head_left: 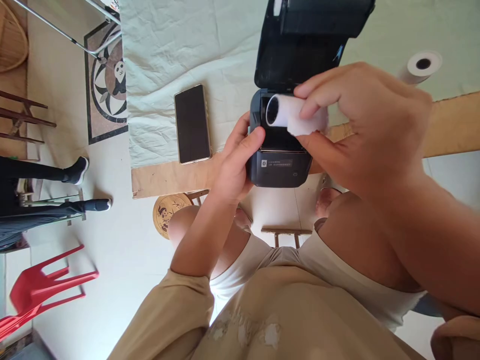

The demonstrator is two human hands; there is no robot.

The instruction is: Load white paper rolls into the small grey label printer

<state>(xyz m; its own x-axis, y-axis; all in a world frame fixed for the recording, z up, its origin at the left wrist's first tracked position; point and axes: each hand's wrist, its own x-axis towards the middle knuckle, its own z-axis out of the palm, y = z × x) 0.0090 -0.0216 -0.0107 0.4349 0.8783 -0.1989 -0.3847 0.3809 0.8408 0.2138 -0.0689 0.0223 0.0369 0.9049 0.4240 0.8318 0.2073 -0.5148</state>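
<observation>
A small black printer point(279, 167) sits at the near edge of the table with its lid point(300, 45) swung up and open. My left hand point(236, 160) grips the printer's left side, thumb on its top edge. My right hand point(360, 120) pinches a white paper roll point(288, 112) between thumb and fingers, holding it just over the open paper bay. The roll's hollow core faces left. My fingers hide the roll's right end.
A dark phone point(192, 123) lies face up on the pale cloth point(168, 55) left of the printer. A second paper roll point(422, 65) lies at the far right. Another person's legs point(56, 175) and a red plastic chair point(41, 290) are on the floor at left.
</observation>
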